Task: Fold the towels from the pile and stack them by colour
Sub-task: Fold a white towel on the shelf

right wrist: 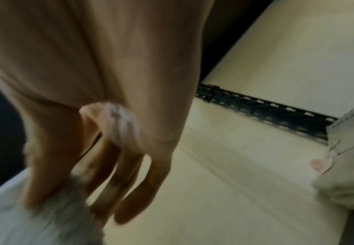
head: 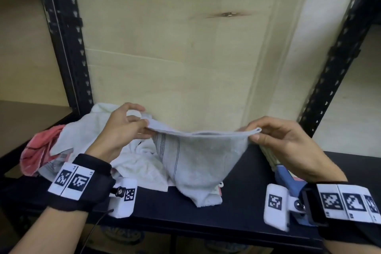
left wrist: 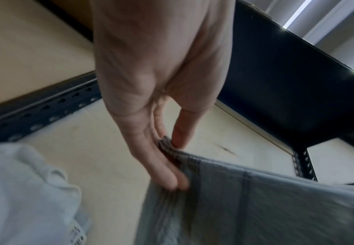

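The left hand [head: 121,128] pinches one upper corner of a pale grey terry towel with thin dark stripes near one end [head: 198,156]; in the left wrist view the thumb presses the bunched corner against the straightened fingers [left wrist: 163,167]. The right hand [head: 286,140] pinches the opposite upper corner, thumb on the near side and curled fingers behind, just below a small hanging loop at that corner. Between the two hands the towel's top edge sags a little, and the cloth hangs down so that its lower part rests on the black shelf board [head: 243,196].

On the left of the shelf, behind and beside the left hand, lies the loose pile: crumpled white towels [head: 140,161] and, at the far left, a pink-red towel [head: 39,150]. On the right, partly hidden under the right hand, sit a folded pale towel [head: 269,155] and a blue folded cloth [head: 286,179]. A pale wooden back panel [head: 175,37] stands behind, framed by black perforated metal uprights [head: 70,37].
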